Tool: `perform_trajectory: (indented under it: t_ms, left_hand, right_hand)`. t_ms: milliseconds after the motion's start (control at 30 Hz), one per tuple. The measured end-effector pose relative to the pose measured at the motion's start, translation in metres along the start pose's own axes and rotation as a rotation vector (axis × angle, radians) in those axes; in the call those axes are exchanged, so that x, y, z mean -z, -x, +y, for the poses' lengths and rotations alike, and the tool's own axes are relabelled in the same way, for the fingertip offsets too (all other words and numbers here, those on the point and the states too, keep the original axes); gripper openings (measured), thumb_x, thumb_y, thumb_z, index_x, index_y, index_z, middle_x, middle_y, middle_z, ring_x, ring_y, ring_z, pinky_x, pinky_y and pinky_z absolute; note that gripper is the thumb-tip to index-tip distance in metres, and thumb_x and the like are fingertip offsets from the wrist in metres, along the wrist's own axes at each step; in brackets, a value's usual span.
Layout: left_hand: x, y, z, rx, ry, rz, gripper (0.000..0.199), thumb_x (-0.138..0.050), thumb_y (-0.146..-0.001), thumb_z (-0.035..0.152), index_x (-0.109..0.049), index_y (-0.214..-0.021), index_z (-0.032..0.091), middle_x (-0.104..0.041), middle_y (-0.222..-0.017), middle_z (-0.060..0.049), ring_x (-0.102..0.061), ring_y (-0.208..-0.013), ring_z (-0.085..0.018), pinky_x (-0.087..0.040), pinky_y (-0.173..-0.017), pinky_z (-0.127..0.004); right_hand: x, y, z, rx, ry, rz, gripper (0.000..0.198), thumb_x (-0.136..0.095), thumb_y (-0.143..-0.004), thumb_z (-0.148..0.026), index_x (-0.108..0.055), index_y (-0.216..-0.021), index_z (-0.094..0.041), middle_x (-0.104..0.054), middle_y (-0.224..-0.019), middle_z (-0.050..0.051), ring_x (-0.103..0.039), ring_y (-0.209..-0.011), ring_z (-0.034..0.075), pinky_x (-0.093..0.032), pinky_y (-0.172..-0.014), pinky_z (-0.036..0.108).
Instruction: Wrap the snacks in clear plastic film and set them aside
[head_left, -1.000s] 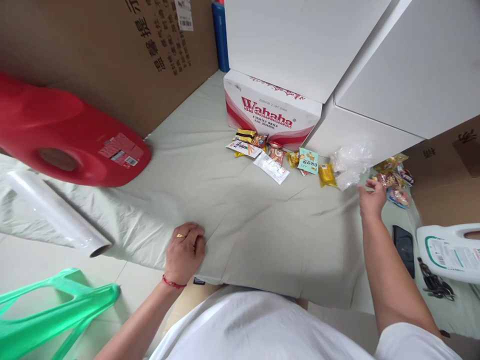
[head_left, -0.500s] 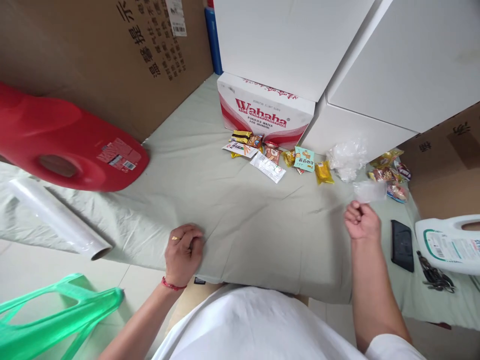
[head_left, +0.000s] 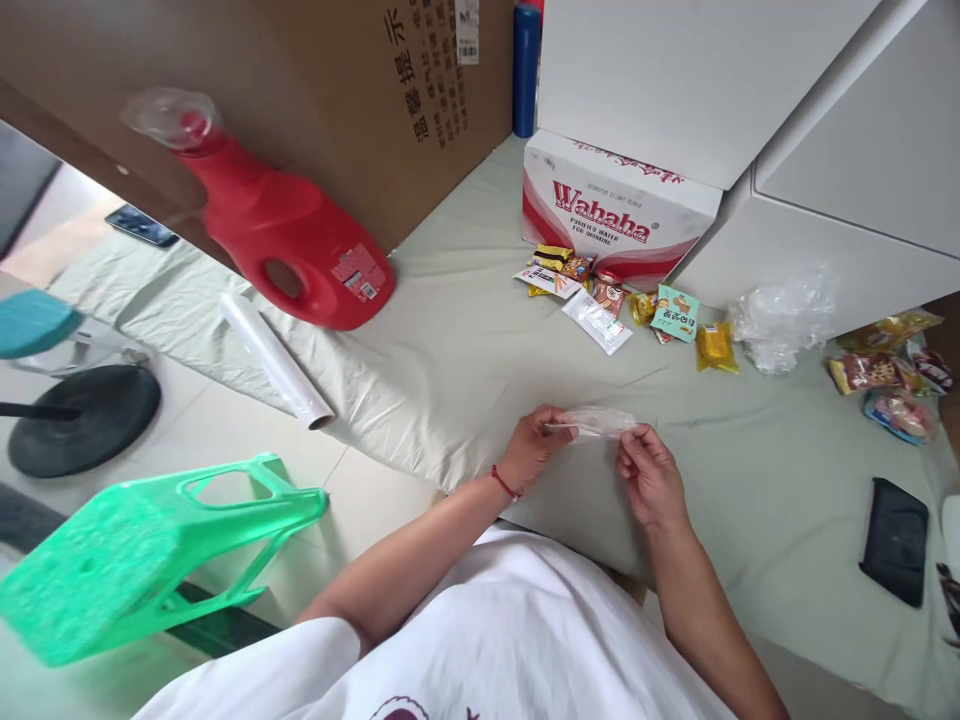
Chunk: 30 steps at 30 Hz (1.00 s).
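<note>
- At the left edge of the frame, a black round base [head_left: 112, 420] stands on the floor, and a green plastic stool [head_left: 124, 560] lies tipped over in the lower left.
- In the upper left, a red jug [head_left: 300, 235] with clear plastic over its neck stands before a large cardboard box [head_left: 322, 90]; a roll of clear film [head_left: 274, 355] lies below it on the cloth.
- Near the centre, the left hand [head_left: 534, 450], with a red cord at its wrist, pinches one end of a clear plastic piece [head_left: 596, 423].
- That piece is stretched between both hands, slightly below and right of the frame's centre, above the pale green cloth [head_left: 435, 380].
- Just right of it, the right hand [head_left: 651, 478] grips the other end between thumb and fingers.
- Upper right of centre, small wrapped snacks [head_left: 600, 305] lie before a white and red Wahaha box [head_left: 619, 215].
- Farther right come a crumpled clear plastic heap [head_left: 784, 318], more packaged snacks [head_left: 885, 375] and, in the lower right, a black phone-like object [head_left: 895, 540].
</note>
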<state>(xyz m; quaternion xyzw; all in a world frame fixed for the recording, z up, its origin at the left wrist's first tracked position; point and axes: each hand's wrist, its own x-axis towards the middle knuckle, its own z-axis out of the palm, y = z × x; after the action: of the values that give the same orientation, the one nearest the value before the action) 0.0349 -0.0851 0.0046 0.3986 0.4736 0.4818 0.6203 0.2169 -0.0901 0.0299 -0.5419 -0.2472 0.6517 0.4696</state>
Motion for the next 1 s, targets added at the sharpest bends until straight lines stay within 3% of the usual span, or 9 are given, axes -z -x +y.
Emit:
perform_trajectory:
  t_ms: [133,200,300,400,467,567,667,867,1000]
  left_hand:
    - [0.008,0.005,-0.003,0.168,0.187,0.029,0.041,-0.093,-0.065,0.046,-0.071,-0.084,0.017,-0.067,-0.086,0.0,-0.06,-0.08,-0.015,-0.046,-0.081,-0.031]
    - [0.011,0.009,-0.003,0.22,0.272,-0.015,0.039,-0.094,-0.062,0.041,-0.073,-0.083,0.017,-0.067,-0.08,0.0,-0.059,-0.076,-0.014,-0.045,-0.08,-0.03]
    - [0.012,0.013,0.001,0.232,0.409,-0.086,0.038,-0.091,-0.063,0.045,-0.077,-0.082,0.015,-0.071,-0.094,-0.007,-0.062,-0.088,-0.018,-0.047,-0.083,-0.031]
    - [0.009,0.013,0.009,0.308,0.487,-0.128,0.056,-0.079,-0.072,0.067,-0.081,-0.09,0.014,-0.073,-0.106,-0.012,-0.063,-0.101,-0.023,-0.049,-0.089,-0.034]
    - [0.005,0.012,0.014,0.351,0.437,-0.144,0.056,-0.082,-0.072,0.067,-0.08,-0.09,0.013,-0.074,-0.098,-0.011,-0.064,-0.095,-0.022,-0.048,-0.089,-0.035]
    - [0.0,0.01,0.019,0.301,0.379,-0.141,0.043,-0.096,-0.065,0.047,-0.076,-0.084,0.014,-0.072,-0.086,-0.005,-0.062,-0.083,-0.017,-0.046,-0.084,-0.031]
    - [-0.001,0.008,0.023,0.24,0.484,-0.068,0.043,-0.098,-0.062,0.043,-0.072,-0.08,0.014,-0.07,-0.081,-0.003,-0.062,-0.077,-0.014,-0.045,-0.075,-0.027]
    - [0.001,0.007,0.021,0.204,0.588,0.015,0.043,-0.094,-0.072,0.046,-0.062,-0.078,0.019,-0.063,-0.073,0.004,-0.056,-0.065,-0.008,-0.045,-0.066,-0.022]
    - [0.002,0.007,0.015,0.212,0.541,0.035,0.044,-0.091,-0.073,0.054,-0.072,-0.09,0.018,-0.067,-0.08,0.0,-0.059,-0.072,-0.01,-0.047,-0.07,-0.023]
  right_hand:
    - [0.008,0.0,-0.003,0.077,-0.186,0.027,0.04,-0.097,-0.066,-0.037,-0.063,-0.082,-0.024,-0.056,-0.074,-0.006,-0.051,-0.062,0.007,-0.045,-0.054,0.018]
    - [0.011,0.0,-0.004,0.033,-0.279,0.011,0.039,-0.096,-0.066,-0.033,-0.063,-0.085,-0.025,-0.057,-0.075,-0.007,-0.045,-0.055,0.005,-0.039,-0.047,0.017]
    - [0.015,-0.001,-0.004,0.007,-0.303,0.01,0.04,-0.095,-0.066,-0.033,-0.062,-0.088,-0.026,-0.055,-0.072,-0.009,-0.028,-0.045,0.002,-0.024,-0.037,0.016]
    - [0.013,0.0,-0.003,0.025,-0.172,-0.004,0.042,-0.094,-0.069,-0.041,-0.059,-0.085,-0.025,-0.049,-0.067,-0.01,-0.024,-0.044,0.002,-0.021,-0.037,0.016]
    - [0.01,0.0,-0.002,0.054,-0.047,-0.024,0.042,-0.093,-0.072,-0.047,-0.059,-0.084,-0.024,-0.047,-0.066,-0.009,-0.026,-0.046,0.003,-0.022,-0.04,0.017]
    - [0.008,0.0,-0.001,0.121,0.094,-0.009,0.041,-0.088,-0.077,-0.055,-0.062,-0.085,-0.023,-0.047,-0.065,-0.007,-0.032,-0.051,0.006,-0.026,-0.045,0.02]
    - [0.014,0.0,-0.005,0.133,0.165,0.014,0.042,-0.084,-0.079,-0.06,-0.066,-0.088,-0.024,-0.048,-0.066,-0.005,-0.035,-0.056,0.009,-0.026,-0.049,0.023]
    - [0.031,0.002,-0.011,-0.088,0.158,-0.348,0.054,-0.088,-0.074,-0.062,-0.077,-0.108,-0.022,-0.061,-0.078,0.0,-0.038,-0.06,0.009,-0.031,-0.057,0.025]
    - [0.028,0.005,-0.006,-0.132,0.133,-0.338,0.047,-0.093,-0.069,-0.055,-0.079,-0.101,-0.023,-0.064,-0.084,0.002,-0.046,-0.068,0.012,-0.037,-0.063,0.026]
